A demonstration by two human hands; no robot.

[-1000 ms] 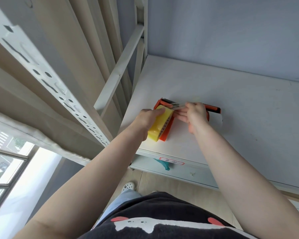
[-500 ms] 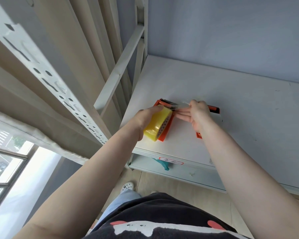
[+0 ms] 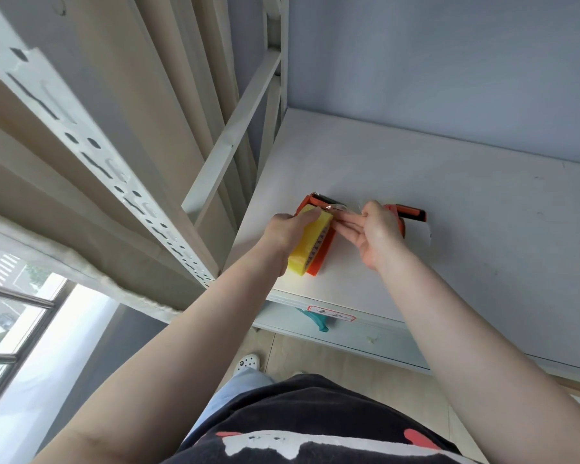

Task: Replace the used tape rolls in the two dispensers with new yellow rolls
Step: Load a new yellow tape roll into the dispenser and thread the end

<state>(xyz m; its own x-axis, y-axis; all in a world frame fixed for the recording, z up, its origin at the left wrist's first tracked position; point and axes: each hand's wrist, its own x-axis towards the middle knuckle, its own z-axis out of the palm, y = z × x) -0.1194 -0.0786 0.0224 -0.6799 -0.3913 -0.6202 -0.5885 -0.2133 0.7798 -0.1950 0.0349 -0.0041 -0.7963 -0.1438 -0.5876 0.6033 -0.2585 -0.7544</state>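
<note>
On the white shelf (image 3: 449, 202), near its left front corner, the left hand (image 3: 287, 231) grips a yellow tape roll (image 3: 310, 244) seated in an orange dispenser (image 3: 322, 254). The right hand (image 3: 375, 232) holds its fingers (image 3: 344, 221) mostly straight towards the roll, thumb and forefinger pinching a clear strip of tape (image 3: 337, 206) by the dispenser's far end. A second orange dispenser (image 3: 409, 212) lies just behind the right hand, partly hidden. Below the shelf edge sits a red-bordered label (image 3: 330, 313).
</note>
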